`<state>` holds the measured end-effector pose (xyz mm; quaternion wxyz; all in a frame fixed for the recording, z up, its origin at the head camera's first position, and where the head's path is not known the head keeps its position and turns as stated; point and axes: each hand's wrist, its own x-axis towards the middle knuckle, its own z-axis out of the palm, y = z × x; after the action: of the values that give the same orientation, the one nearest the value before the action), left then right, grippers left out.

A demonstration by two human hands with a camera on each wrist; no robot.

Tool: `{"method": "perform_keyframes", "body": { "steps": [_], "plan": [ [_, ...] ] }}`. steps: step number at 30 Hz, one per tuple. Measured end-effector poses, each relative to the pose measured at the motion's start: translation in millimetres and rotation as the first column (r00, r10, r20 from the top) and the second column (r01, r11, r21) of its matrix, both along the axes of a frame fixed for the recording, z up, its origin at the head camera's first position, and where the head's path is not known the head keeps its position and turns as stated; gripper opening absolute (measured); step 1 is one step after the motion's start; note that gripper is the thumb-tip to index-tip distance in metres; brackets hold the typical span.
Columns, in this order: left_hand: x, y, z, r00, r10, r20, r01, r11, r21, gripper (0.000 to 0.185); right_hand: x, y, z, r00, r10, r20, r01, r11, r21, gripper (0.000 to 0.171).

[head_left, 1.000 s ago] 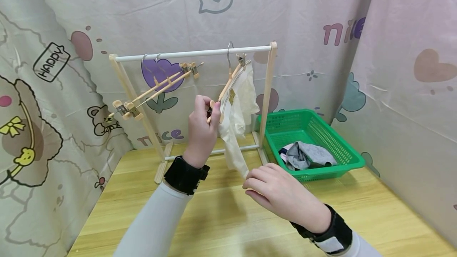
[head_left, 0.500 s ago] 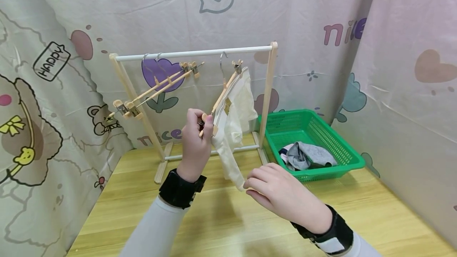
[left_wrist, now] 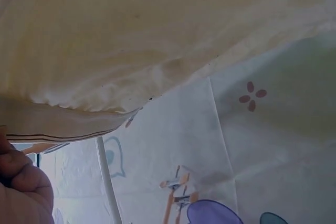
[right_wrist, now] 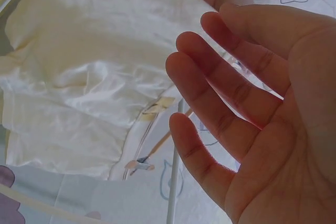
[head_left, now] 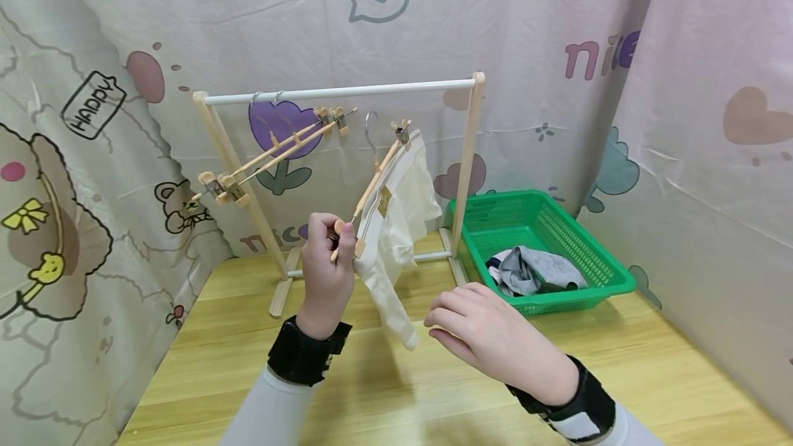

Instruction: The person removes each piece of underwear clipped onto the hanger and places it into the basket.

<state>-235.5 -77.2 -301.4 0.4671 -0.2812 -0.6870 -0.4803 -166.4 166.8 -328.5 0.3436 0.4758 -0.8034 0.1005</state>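
Our left hand [head_left: 327,253] pinches the lower clip end of the wooden hanger [head_left: 369,184], tilting it so the cream garment [head_left: 396,212] hangs off the rail [head_left: 334,91], above the counter [head_left: 619,363]. Our right hand [head_left: 489,336] hovers just beside the hem, fingers relaxed and empty.

Cartoon-print cloth walls [head_left: 526,12], pale wooden table [head_left: 396,391], soft, probably indoor light
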Motion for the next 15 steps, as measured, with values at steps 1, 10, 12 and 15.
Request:
{"method": "perform_keyframes", "body": {
  "steps": [1, 10, 12, 15],
  "plan": [
    [0.2, -1, -2.2, 1.000, 0.007, -0.002, -0.007, 1.000, 0.005, 0.037, 0.0, 0, 0.0, 1.000, -0.002, 0.002, 0.002, 1.000, 0.002, 0.012],
    [4.5, -9, -15.4, 1.000, -0.014, -0.008, 0.014, 0.999, 0.045, 0.043, -0.8, 0, 0.7, 1.000, 0.007, 0.006, -0.007, 1.000, -0.008, 0.007],
    [5.6, -11, -18.5, 1.000, -0.024, -0.003, 0.024, 0.998, 0.056, 0.045, -0.7, 0, 0.7, 1.000, 0.010, 0.011, -0.010, 1.000, -0.013, 0.005],
    [7.7, -13, -25.2, 0.999, -0.035, 0.000, 0.035, 0.996, 0.076, 0.047, -0.5, -1, 0.6, 1.000, 0.019, 0.009, -0.019, 1.000, -0.017, 0.005]
  ]
}}
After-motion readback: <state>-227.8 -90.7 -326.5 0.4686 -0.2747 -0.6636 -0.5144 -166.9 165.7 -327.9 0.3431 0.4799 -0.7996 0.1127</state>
